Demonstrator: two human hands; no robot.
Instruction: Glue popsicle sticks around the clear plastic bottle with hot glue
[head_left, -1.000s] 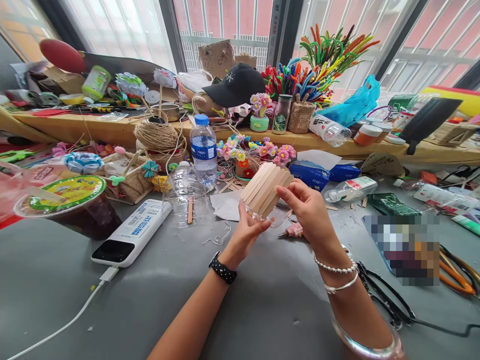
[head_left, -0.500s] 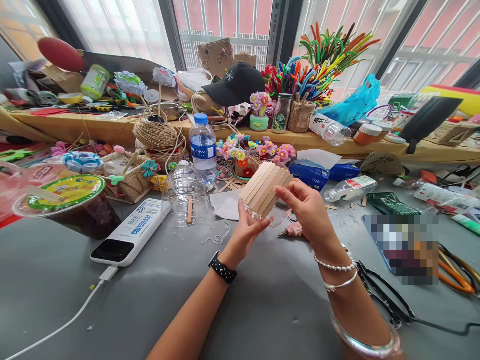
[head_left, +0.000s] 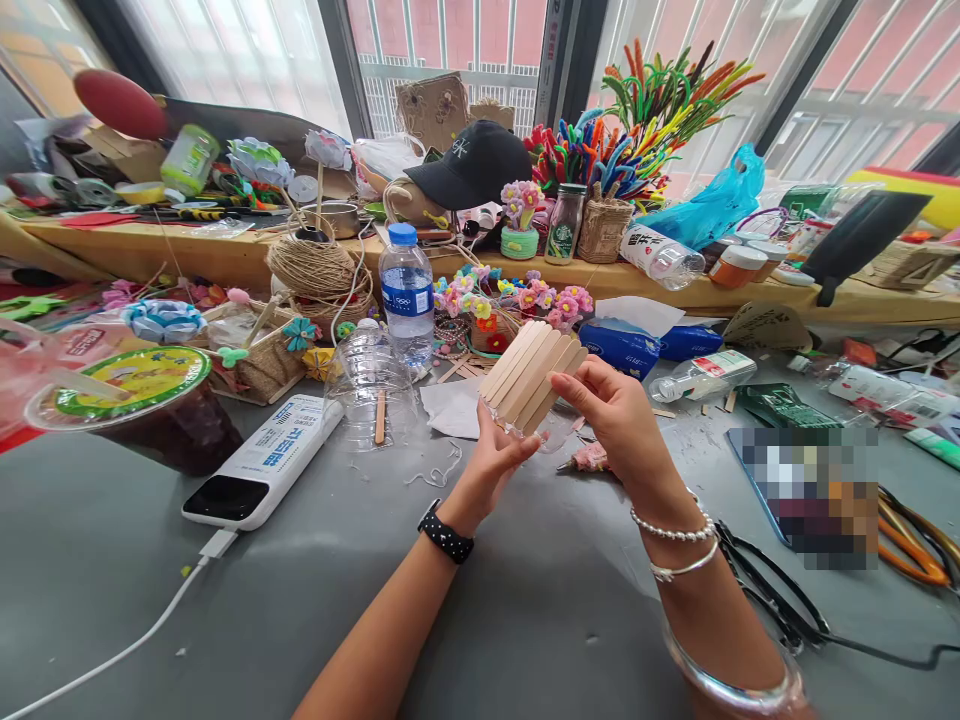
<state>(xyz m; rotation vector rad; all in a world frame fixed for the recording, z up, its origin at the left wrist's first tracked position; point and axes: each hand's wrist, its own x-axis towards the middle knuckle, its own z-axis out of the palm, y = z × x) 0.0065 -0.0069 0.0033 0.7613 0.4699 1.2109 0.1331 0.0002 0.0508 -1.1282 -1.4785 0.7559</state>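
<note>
A row of pale wooden craft sticks (head_left: 529, 370) stands side by side, tilted, over a piece of clear plastic that shows along its lower edge. My left hand (head_left: 499, 455) grips this piece from below, thumb at the bottom ends of the sticks. On the right side, my right hand (head_left: 611, 410) pinches the outermost stick between thumb and fingers. Behind my right hand a glue gun with a pink-covered tip (head_left: 586, 459) lies on the grey table. To the left lies a cut clear plastic bottle (head_left: 367, 365) with one craft stick (head_left: 380, 418) on it.
A power bank (head_left: 262, 465) with a white cable and a lidded drink cup (head_left: 135, 400) stand at left. A water bottle (head_left: 406, 300) is behind. At right are a phone (head_left: 757, 480), orange-handled scissors (head_left: 911, 545) and a black cable (head_left: 862, 650). A crowded shelf (head_left: 465, 268) runs along the windows.
Almost nothing differs. Both hands keep hold of the craft-stick piece in nearly the same place; the view has shifted very slightly.
</note>
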